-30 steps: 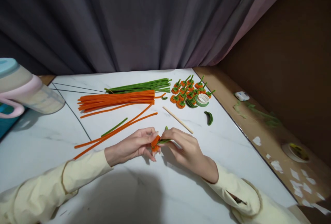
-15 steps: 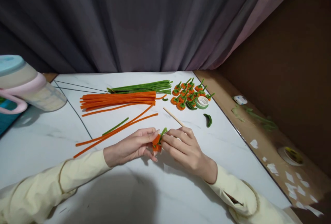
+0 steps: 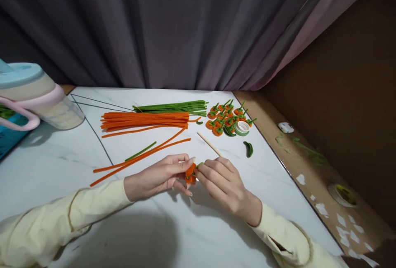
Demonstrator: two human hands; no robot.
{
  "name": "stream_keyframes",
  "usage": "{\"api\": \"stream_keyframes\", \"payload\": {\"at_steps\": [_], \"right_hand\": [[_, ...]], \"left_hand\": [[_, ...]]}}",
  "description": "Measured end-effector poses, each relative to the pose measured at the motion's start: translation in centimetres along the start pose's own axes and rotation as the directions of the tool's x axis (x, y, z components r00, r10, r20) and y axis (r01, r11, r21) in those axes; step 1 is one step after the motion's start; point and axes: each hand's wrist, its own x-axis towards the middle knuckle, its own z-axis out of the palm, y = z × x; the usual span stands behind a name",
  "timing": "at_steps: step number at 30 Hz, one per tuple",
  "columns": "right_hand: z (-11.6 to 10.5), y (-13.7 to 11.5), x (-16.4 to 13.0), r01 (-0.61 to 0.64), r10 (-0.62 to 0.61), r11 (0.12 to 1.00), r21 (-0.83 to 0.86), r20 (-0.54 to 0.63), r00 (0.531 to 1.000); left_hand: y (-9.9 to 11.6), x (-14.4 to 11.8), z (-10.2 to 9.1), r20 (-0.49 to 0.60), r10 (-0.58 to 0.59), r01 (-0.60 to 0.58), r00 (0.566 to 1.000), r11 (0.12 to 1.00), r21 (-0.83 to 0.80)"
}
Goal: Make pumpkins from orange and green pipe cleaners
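My left hand (image 3: 167,173) pinches a small orange pipe-cleaner pumpkin (image 3: 189,174) between thumb and fingers. At its right side my right hand (image 3: 227,183) is closed on a short green pipe cleaner (image 3: 199,165) that meets the orange piece; the fingertips hide most of it. A thin wooden stick (image 3: 208,143) reaches out beyond the right knuckles, its near end hidden, so I cannot tell whether it is held or lies on the table. Past the hands sit several finished orange pumpkins (image 3: 218,130) with green stems.
Bundles of orange pipe cleaners (image 3: 145,120) and green pipe cleaners (image 3: 173,106) lie at the back of the white table (image 3: 123,226). Tape rolls (image 3: 243,128) and a curved green piece (image 3: 248,149) are at right. A tumbler (image 3: 58,107) stands left. Paper scraps (image 3: 321,209) litter the right-hand surface.
The green pipe cleaner stood up in a loop above the pumpkin; now it lies lower, bent toward my right fingers. The pumpkin has tilted slightly. The whole view has shifted a little.
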Motion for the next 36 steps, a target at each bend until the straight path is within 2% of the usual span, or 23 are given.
{"api": "stream_keyframes", "payload": {"at_steps": [6,9,12,16,20,24,30,36], "right_hand": [[0.2,-0.7,0.8,-0.109,0.110,0.994,0.022,-0.015,0.994],[0.0,-0.9,0.9,-0.128,0.128,0.992,0.004,0.020,0.992],[-0.4,-0.9,0.9,-0.083,0.084,0.996,-0.026,0.052,0.995],[-0.8,-0.9,0.9,0.040,-0.037,0.988,-0.151,0.025,0.999],[-0.9,-1.1,1.3,0.077,-0.072,0.972,-0.222,0.027,0.997],[-1.1,-1.3,1.7,0.019,-0.015,0.985,-0.169,0.024,1.000],[-1.6,-1.3,2.1,-0.007,0.011,0.997,-0.078,0.053,0.999],[-1.5,-1.7,2.5,-0.190,0.190,0.982,-0.007,0.095,0.977]], "left_hand": [[0.3,-0.5,0.7,-0.033,0.083,-0.079,0.996,0.991,0.105],[0.4,-0.7,1.0,-0.062,0.105,-0.097,0.993,0.988,0.122],[0.5,-0.9,1.2,-0.079,0.113,-0.102,0.991,0.987,0.123],[0.7,-1.2,1.5,-0.089,0.141,-0.128,0.986,0.982,0.141],[0.8,-1.5,2.0,-0.097,0.187,-0.162,0.978,0.962,0.221],[1.1,-1.8,2.4,-0.105,0.263,-0.227,0.959,0.935,0.272],[1.4,-2.1,2.7,-0.076,0.300,-0.253,0.951,0.897,0.363],[1.1,-2.1,2.4,-0.076,0.453,-0.345,0.888,0.768,0.539]]}}
